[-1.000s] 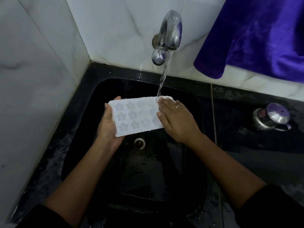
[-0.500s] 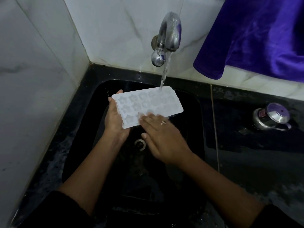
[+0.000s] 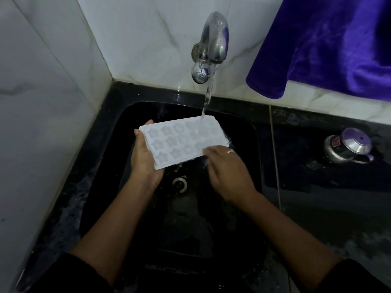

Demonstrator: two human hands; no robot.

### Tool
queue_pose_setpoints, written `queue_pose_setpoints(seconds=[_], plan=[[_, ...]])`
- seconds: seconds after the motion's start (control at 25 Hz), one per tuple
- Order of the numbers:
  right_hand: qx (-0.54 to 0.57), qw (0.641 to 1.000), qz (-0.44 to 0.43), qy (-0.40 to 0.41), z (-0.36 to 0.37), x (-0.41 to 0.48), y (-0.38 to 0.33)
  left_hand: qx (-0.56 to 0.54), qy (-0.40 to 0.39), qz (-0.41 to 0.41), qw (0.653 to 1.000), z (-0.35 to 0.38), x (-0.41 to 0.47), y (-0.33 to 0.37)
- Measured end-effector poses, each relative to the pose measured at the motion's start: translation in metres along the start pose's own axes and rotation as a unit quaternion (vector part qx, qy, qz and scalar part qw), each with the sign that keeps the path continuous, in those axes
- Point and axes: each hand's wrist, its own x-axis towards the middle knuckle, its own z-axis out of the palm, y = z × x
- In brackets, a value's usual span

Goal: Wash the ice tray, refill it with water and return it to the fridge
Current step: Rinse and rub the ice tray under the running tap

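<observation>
A white ice tray [image 3: 177, 140] with star-shaped cells is held tilted over the black sink [image 3: 243, 127]. My left hand [image 3: 143, 153] grips its left end from below, thumb over the edge. My right hand [image 3: 226, 168] lies with straight fingers on the tray's near right corner, blurred. Water runs from the chrome tap [image 3: 213, 43] onto the tray's far right part and spills off its right edge.
A drain [image 3: 179, 183] sits in the sink bottom below the tray. A steel lidded pot [image 3: 349, 146] stands on the dark counter at right. A purple cloth [image 3: 330, 43] hangs over the white tiled wall at upper right. A tiled wall closes the left side.
My right hand slid from the tray's right end to its near left edge, then back right along the near edge. The tray rose slightly under the stream.
</observation>
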Motion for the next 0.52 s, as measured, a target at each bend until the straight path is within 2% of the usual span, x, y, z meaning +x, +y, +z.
queue_pose_setpoints(seconds=[0.08,0.12,0.24,0.32,0.36,0.44,0.52], plan=[[-0.031,0.997,0.070,-0.010,-0.002,0.002,0.008,0.003,0.002,-0.008,1.000,-0.001,-0.002,-0.002],[-0.036,0.998,0.060,-0.007,0.003,0.004,-0.005,0.005,0.002,-0.015,1.000,0.002,-0.005,-0.005],[0.029,0.999,-0.043,-0.006,0.016,-0.002,-0.056,0.005,0.003,-0.013,1.000,0.008,-0.008,-0.012],[0.047,0.994,-0.093,-0.015,0.010,-0.002,-0.043,-0.004,0.004,-0.007,1.000,0.005,-0.009,-0.006],[0.043,0.996,-0.076,-0.016,0.003,-0.003,-0.027,-0.006,0.005,-0.010,1.000,0.003,-0.009,-0.003],[0.034,0.999,0.031,-0.019,-0.006,-0.001,0.005,0.007,0.005,-0.007,1.000,-0.003,-0.009,0.002],[0.001,0.994,0.103,-0.022,-0.001,0.001,0.006,0.022,0.005,-0.002,1.000,-0.003,-0.011,-0.001]])
